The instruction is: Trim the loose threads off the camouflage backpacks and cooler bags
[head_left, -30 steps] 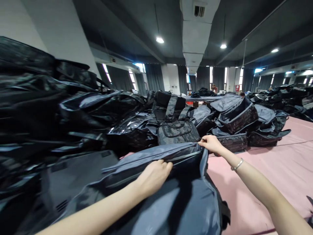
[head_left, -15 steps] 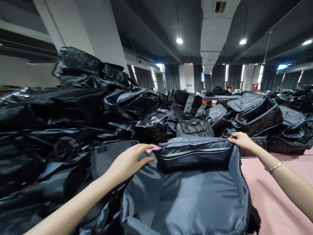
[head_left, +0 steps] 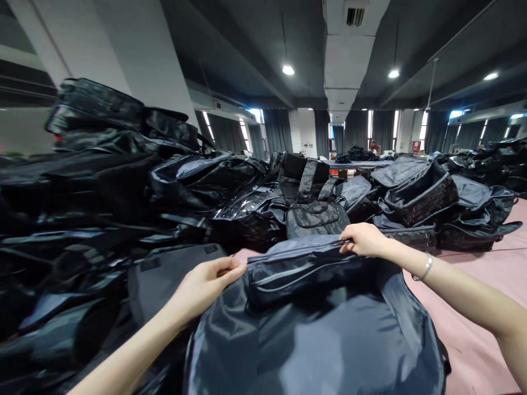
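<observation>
An open backpack lies in front of me, its blue-grey lining facing up. A mesh-like inner pocket with a pale zip runs along its far wall. At the far left corner of the rim, my left hand is closed, with thumb and fingers pinching the edge. My right hand is closed on a small dark zipper pull at the far rim, right of the middle. The pull is mostly hidden by the fingers.
Dark bags are heaped high on the left. Beyond the rim sits a camouflage backpack, with open grey-lined bags to its right. A pink table surface shows on the right. A person is far back.
My right hand has moved left along the far rim from the right corner, and the rim there now bends. My left hand has gone from fingers apart to pinching the left corner.
</observation>
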A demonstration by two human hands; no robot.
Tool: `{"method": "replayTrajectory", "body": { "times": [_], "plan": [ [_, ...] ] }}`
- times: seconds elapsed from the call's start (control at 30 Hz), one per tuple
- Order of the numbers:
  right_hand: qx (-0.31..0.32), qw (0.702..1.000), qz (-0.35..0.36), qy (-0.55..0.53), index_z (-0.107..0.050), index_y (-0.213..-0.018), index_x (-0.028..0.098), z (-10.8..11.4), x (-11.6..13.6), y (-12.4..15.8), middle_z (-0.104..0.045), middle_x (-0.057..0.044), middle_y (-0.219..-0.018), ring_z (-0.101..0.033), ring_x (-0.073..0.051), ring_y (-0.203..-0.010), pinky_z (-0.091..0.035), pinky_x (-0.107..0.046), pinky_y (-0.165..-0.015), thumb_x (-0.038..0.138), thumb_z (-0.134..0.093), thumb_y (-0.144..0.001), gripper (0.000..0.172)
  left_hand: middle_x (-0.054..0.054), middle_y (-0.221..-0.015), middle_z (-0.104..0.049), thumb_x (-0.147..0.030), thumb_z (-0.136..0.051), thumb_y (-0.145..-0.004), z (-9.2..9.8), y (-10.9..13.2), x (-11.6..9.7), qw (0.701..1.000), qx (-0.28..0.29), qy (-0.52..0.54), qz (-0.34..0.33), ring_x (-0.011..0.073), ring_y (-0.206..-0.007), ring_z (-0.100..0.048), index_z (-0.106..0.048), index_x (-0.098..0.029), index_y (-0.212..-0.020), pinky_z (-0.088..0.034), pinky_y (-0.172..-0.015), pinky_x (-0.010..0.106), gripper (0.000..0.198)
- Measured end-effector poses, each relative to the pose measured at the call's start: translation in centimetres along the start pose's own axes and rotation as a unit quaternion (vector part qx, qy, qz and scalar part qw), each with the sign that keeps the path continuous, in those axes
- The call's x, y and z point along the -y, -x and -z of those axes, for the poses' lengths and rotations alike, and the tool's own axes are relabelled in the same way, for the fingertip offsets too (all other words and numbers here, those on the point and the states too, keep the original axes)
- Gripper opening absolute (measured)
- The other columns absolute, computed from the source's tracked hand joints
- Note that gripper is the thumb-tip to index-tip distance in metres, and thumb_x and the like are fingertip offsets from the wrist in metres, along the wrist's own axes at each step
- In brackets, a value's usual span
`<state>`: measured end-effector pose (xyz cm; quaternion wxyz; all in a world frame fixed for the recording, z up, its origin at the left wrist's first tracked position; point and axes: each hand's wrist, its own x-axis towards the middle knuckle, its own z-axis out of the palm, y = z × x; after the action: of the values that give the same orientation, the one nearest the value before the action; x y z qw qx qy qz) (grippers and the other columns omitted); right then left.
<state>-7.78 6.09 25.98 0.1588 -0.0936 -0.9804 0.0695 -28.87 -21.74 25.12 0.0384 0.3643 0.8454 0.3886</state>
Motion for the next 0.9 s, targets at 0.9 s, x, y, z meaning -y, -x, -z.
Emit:
{"method": "replayTrajectory", "body": {
  "times": [0.9],
  "plan": [
    [0.007,0.992,-0.038,-0.123,-0.067,-0.093,0.019,-1.1,1.4,-1.5,-0.067,-0.001,-0.084,-0.059,-0.014,-0.074,-0.039,-0.022,-0.063,0.033,-0.062,-0.081,0.02,0.001,-0.073,-0.07,-0.05,-0.042,-0.075,-7.2,-2.1,-7.7,0.961,0.16,-0.145,-0.172,0.0217,-0.073,-0.064,-0.067,-0.02,-0.071,-0.045,-0.064,0.027,0.039]
  ]
}}
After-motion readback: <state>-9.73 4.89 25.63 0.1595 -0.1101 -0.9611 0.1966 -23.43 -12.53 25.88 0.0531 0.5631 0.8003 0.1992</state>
